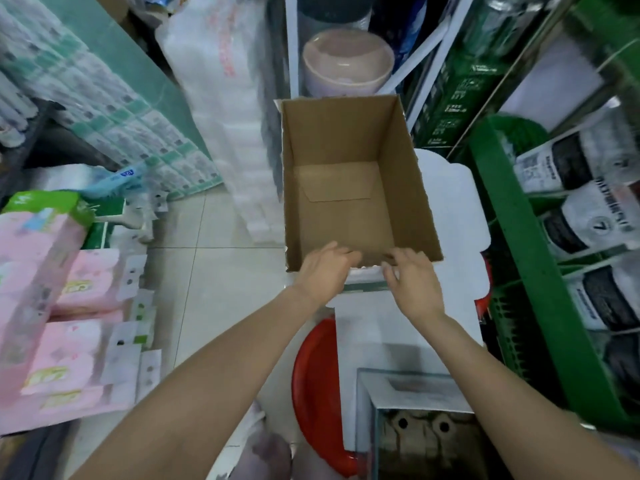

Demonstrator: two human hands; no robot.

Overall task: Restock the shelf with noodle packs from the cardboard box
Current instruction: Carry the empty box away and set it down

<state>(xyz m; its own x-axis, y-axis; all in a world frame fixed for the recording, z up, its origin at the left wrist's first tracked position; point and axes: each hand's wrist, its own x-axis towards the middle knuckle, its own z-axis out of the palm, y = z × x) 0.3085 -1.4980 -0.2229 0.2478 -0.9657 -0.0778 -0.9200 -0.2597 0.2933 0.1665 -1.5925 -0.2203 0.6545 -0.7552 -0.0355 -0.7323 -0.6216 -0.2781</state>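
Both hands at cardboard box [349, 188] rim

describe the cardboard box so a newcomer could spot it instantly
Start at the tiled aisle floor between the stacked goods. At its far end, straight ahead of both forearms, stands the cardboard box, with the left hand and right hand at its near rim. It is the only plain brown open-topped carton, and its inside is empty.

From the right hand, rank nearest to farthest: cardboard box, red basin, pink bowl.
From the right hand:
1. Cardboard box, touching its near rim.
2. Red basin, below, towards the person.
3. Pink bowl, beyond the box's far wall.
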